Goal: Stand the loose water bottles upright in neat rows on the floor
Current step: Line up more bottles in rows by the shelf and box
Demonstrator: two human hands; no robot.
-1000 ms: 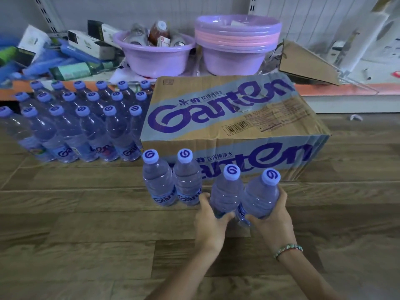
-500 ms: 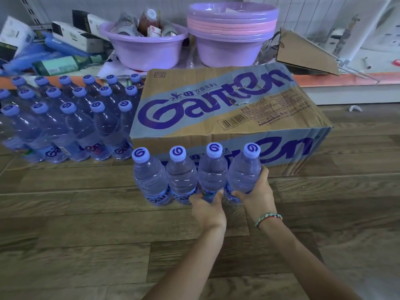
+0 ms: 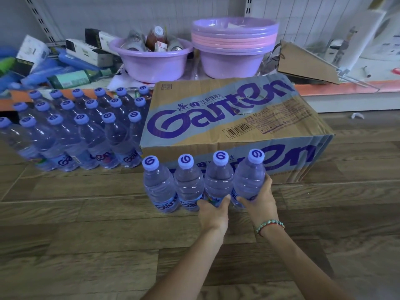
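Note:
Several clear water bottles with purple caps stand upright in a row on the wooden floor (image 3: 86,245), against the front of a Ganten carton (image 3: 229,124). My left hand (image 3: 213,210) grips the base of the third bottle (image 3: 218,180). Around the fourth, rightmost bottle (image 3: 249,176) my right hand (image 3: 260,201) is wrapped from the right side. The two left bottles (image 3: 159,185) (image 3: 188,182) stand untouched beside them. A larger block of upright bottles (image 3: 82,131) fills the floor to the left in three rows.
A low shelf behind holds two purple basins (image 3: 151,63) (image 3: 234,50), boxes and packets (image 3: 43,61), and a folded cardboard piece (image 3: 307,63). A small white scrap (image 3: 357,115) lies on the floor at right.
Both hands pushed the two right bottles forward and left until they joined the two standing bottles against the carton, making one tight row.

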